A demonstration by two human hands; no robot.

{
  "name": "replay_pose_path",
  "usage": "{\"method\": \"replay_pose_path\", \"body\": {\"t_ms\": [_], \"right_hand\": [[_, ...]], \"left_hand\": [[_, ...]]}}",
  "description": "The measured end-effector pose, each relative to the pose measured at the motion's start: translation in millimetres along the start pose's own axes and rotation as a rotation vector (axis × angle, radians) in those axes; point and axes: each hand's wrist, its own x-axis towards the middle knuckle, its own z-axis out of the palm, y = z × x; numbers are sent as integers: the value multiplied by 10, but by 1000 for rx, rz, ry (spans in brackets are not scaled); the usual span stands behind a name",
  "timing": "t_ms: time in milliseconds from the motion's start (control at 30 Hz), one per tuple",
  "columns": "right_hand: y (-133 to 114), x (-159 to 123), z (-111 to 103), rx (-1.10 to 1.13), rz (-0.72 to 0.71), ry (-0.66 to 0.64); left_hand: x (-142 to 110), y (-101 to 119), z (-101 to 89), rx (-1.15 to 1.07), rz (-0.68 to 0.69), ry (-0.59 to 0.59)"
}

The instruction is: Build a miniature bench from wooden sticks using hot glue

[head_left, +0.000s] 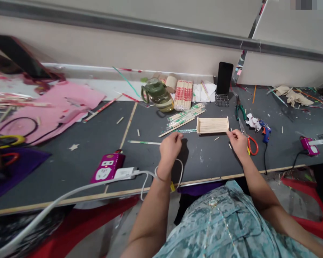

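Both the left hand (pixel 171 146) and right hand (pixel 238 142) curl closed; whether either pinches anything, I cannot tell. Just beyond, near the right fingertips, sits the wooden-stick tray (pixel 213 126); farther back stand a green-lidded jug (pixel 160 96) and smartphone (pixel 224 79).
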Motion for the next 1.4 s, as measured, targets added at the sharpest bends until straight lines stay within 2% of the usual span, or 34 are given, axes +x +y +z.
{"method": "replay_pose_path", "body": {"t_ms": [133,267,467,600,733,800,900,1000,1067,1200,1300,1400], "right_hand": [[83,154,-150,66,9,85],[138,288,-6,-30,-2,69],[136,340,198,-105,15,-60],[131,302,168,-98,29,-105],[122,259,88,-33,58,-163],[113,253,25,9,80,-187],[103,279,-88,64,98,-171],[109,333,-153,103,128,-124],[118,366,-143,115,176,-121],[129,399,-59,239,302,-239],[136,414,-35,388,406,-318],[138,431,-64,530,464,-345]], "left_hand": [[163,69,-199,94,-80,121],[366,210,-210,99,-59,226],[665,241,-95,185,8,123],[782,169,13,223,96,61],[805,103,84,218,127,40],[781,101,115,125,144,59],[713,158,198,-182,155,26],[633,253,304,-571,69,-152],[583,312,352,-727,6,-255],[490,393,341,-834,-63,-344],[402,440,276,-868,-80,-311],[293,483,210,-880,-38,-250]]}}
